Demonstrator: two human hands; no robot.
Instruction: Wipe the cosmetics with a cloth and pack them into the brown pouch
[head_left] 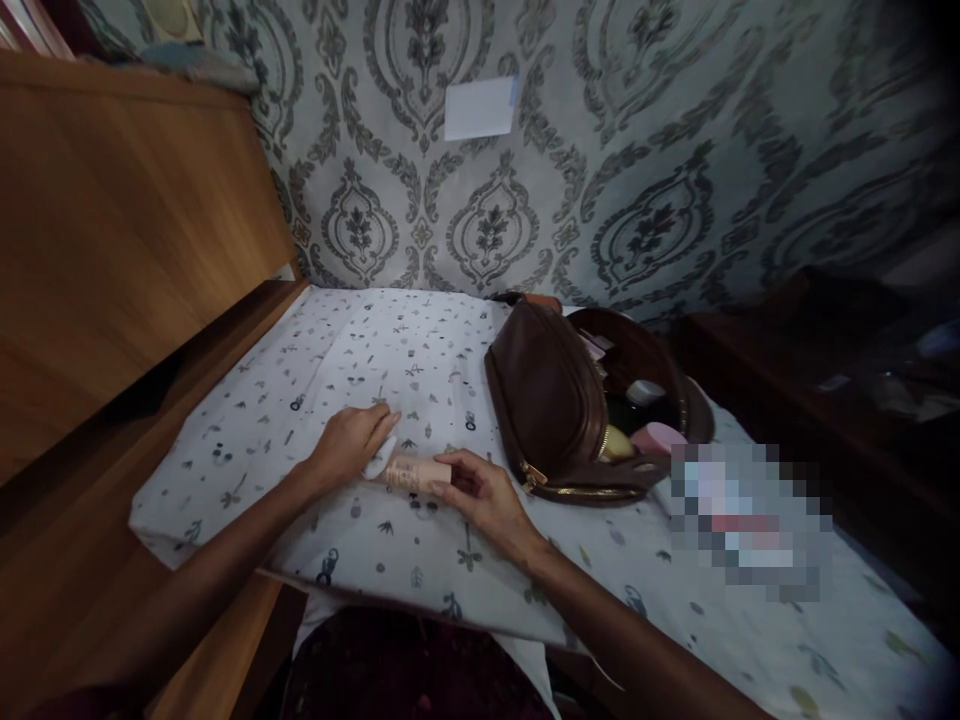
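Observation:
A peach-coloured cosmetic bottle (417,474) with small print lies level just above the patterned cover. My right hand (484,495) is closed around its right end, thumb in front and fingers behind. My left hand (351,445) is at the other end, fingers bent together over a small white piece (381,458) that touches the bottle. Whether that piece is a wipe or a cap I cannot make out. To the right of my hands stands an unzipped brown toiletry bag (544,395). Inside it show a pink lid (658,438), a yellowish item (616,444) and a white cap (642,391).
A white cover with small printed figures (352,350) lies over the surface under my hands. A blurred-out patch (750,520) hides something right of the bag. Wooden furniture (135,220) borders the left side, and patterned wallpaper (495,215) rises behind.

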